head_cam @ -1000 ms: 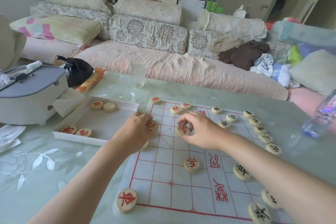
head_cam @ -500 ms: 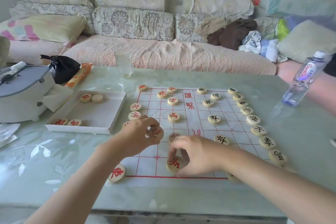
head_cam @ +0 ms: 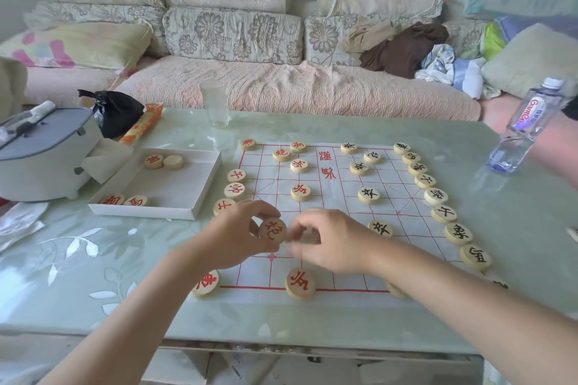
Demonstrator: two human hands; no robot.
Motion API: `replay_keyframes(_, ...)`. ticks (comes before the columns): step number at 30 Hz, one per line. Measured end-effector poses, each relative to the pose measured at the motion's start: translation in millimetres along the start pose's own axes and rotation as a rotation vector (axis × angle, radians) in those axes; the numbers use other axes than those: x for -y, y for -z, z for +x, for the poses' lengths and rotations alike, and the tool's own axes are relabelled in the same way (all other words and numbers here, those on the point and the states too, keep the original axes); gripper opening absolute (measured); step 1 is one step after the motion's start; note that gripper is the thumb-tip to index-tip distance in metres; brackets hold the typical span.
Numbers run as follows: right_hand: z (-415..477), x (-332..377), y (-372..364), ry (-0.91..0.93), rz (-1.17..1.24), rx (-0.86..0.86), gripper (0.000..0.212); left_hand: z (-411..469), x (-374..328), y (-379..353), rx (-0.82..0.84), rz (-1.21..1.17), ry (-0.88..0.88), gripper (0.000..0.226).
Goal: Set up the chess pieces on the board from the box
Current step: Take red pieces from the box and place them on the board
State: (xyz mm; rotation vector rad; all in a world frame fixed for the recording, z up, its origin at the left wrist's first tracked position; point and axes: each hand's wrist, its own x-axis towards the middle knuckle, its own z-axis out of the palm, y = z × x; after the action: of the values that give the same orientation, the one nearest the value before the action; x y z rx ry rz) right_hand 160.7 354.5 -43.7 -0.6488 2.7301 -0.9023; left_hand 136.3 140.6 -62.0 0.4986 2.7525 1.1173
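- While the left hand [head_cam: 237, 237] pinches a red-marked piece [head_cam: 272, 231] above the board [head_cam: 316, 212], the right hand [head_cam: 331, 241] hovers beside it, fingers curled; its grip is blurred, unclear.
- Four pieces lie in the box [head_cam: 175, 194].

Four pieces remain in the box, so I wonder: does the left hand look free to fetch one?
Probably not yet: the left hand is pinching a red-marked piece. Otherwise the open box lies unobstructed beside it.

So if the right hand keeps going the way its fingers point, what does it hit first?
Most likely the red-marked piece pinched in the left hand. The right hand points left at it and its blurred fingertips look almost touching; depth is unclear.
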Motion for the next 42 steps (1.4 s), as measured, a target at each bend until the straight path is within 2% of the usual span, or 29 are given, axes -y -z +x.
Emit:
replay_keyframes(2, 6, -1, -3, -0.058, 0.104, -0.092, 0.017, 0, -5, -2, 0.011, -0.098, 0.006, 0.044)
replay_keyframes(7, 13, 0, -10, -0.159, 0.356, -0.112, 0.021, 3, -14, -7, -0.014, -0.234, 0.062, 0.042)
replay_keyframes(10, 18, 0, -10, -0.162, 0.386, -0.137, 0.020, 7, -13, -5, -0.022, -0.332, 0.144, 0.025)
replay_keyframes(15, 16, 2, -14, -0.112, 0.280, -0.116, 0.040, 8, -6, -3, -0.018, -0.482, 0.277, 0.013)
replay_keyframes(19, 20, 8, -21, -0.053, 0.109, -0.156, 0.042, 6, 2, -4, -0.012, -0.314, 0.248, 0.007)
replay_keyframes(23, 21, 13, -25, -0.044, -0.116, -0.076, 0.039, 2, 10, 6, -0.113, 0.046, 0.194, 0.004)
replay_keyframes(27, 24, 13, -29, -0.034, -0.244, 0.012, 0.028, -5, 14, 14, -0.045, 0.202, 0.158, 0.009)
replay_keyframes(33, 29, 14, -27, -0.029, -0.234, 0.021, 0.027, -4, 18, 20, -0.041, 0.236, 0.116, 0.011)
replay_keyframes(37, 39, 22, -27, -0.002, -0.183, -0.006, 0.016, 0, 25, 43, -0.139, 0.252, 0.122, 0.009)
replay_keyframes(42, 75, 50, -35, 0.045, -0.068, -0.054, 0.019, 3, 57, 84, -0.257, 0.267, 0.218, 0.010)
